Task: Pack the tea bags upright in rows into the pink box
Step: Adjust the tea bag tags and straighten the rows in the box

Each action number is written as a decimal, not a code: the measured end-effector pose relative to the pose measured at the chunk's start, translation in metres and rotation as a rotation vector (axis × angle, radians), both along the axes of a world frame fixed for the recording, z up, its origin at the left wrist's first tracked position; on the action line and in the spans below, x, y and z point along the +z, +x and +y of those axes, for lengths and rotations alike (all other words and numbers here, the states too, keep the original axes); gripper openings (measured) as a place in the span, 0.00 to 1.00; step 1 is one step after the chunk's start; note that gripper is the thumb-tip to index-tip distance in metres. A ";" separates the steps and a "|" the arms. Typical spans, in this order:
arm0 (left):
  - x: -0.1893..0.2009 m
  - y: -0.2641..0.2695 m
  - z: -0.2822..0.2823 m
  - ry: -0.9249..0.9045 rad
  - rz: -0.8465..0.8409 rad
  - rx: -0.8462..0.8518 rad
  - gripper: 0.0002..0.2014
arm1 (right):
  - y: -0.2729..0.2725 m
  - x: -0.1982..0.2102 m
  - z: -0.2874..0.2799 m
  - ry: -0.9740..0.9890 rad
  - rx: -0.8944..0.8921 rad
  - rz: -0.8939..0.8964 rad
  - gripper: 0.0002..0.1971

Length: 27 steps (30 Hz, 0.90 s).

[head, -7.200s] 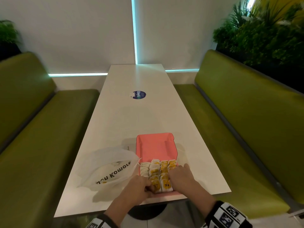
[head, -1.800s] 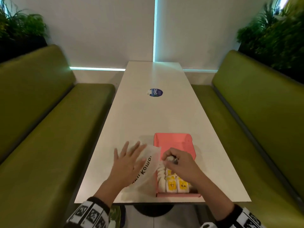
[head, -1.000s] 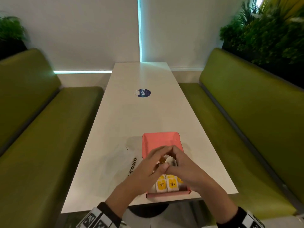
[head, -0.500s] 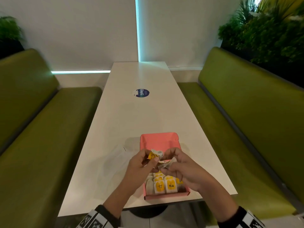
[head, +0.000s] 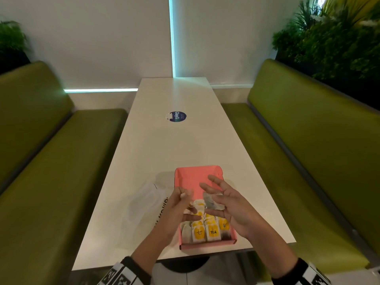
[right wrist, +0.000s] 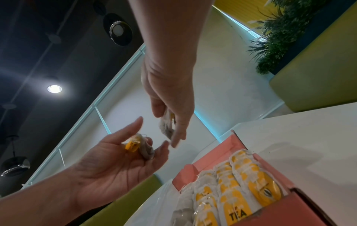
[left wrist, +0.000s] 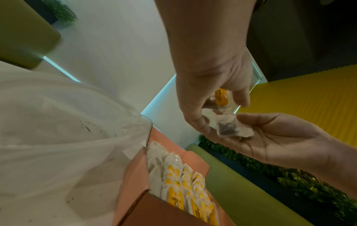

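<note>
— How far am I with the packing?

— I judge more than half. The box (head: 207,246) is just under both hands; four rows (head: 205,231) stand upright in its near part, the far part is bare.

— And the hands?

— My left hand (left wrist: 208,73) pinches a tagged bag (left wrist: 222,97). My right hand (left wrist: 280,137) is almost flat, and a plain bag (left wrist: 228,126) lies on its fingers. Both bags are above the box, not yet in it.

— What is left?

— These two, then maybe more; I cannot see into the sack (head: 144,202) beside my left hand.
</note>
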State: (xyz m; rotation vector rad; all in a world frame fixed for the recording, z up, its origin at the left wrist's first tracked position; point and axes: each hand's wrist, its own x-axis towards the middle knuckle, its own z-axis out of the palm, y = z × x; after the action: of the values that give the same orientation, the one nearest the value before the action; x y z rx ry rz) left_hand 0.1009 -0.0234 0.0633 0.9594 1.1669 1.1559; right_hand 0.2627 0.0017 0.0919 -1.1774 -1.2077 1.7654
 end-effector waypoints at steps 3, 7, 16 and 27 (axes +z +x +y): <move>-0.002 0.006 -0.004 0.023 0.107 -0.060 0.13 | 0.000 0.000 0.000 0.029 0.069 -0.033 0.28; -0.005 0.012 -0.005 -0.034 0.013 -0.017 0.15 | 0.003 -0.003 0.001 0.033 0.155 -0.064 0.25; 0.000 0.006 -0.006 -0.109 -0.055 -0.009 0.10 | 0.033 0.008 0.010 0.487 0.362 -0.444 0.19; -0.004 0.000 -0.009 -0.184 0.126 0.040 0.18 | 0.030 -0.007 0.016 0.564 0.083 -0.664 0.03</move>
State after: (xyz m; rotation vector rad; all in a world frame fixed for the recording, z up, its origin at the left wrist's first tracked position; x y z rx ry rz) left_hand 0.1014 -0.0321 0.0589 0.8800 1.3742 1.0114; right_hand 0.2922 0.0181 0.0852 -1.4008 -1.9926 0.9671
